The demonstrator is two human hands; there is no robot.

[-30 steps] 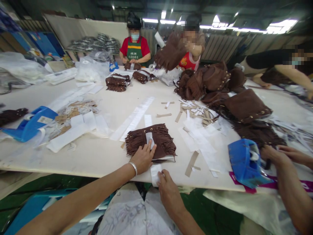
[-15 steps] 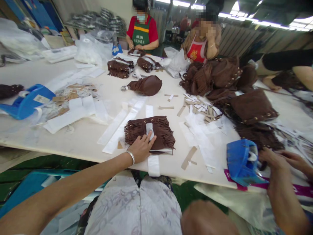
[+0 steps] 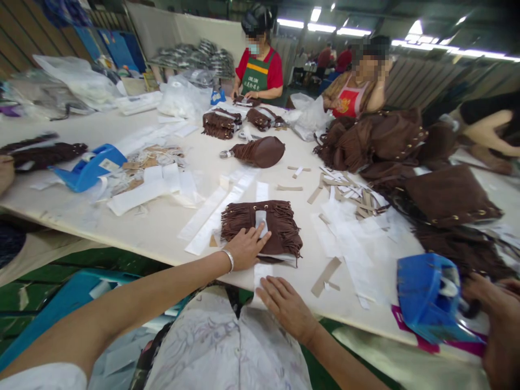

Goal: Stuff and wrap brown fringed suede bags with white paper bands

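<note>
A brown fringed suede bag (image 3: 280, 230) lies at the table's front, with gold eyelets along its top edge. My left hand (image 3: 247, 248) rests flat on it, fingers spread, fingertips on a grey strip (image 3: 261, 218) at the bag's middle. A white paper strip (image 3: 262, 271) runs beneath the bag and over the table's front edge. My right hand (image 3: 286, 304) is at that edge with fingers stretched out, touching or just over the strip's near end. Its thumb is hidden, so a hold on the strip does not show.
Blue tape dispensers stand to the right (image 3: 426, 295) and left (image 3: 91, 168). A round brown fringed piece (image 3: 264, 151) lies beyond the bag. Brown bags are heaped (image 3: 377, 138) at the right. Paper scraps (image 3: 353, 195) are scattered around. Co-workers' hands work at both sides.
My right hand has come up from the bottom of the view to the strip at the table edge. My left hand stays on the bag. The view has shifted left.
</note>
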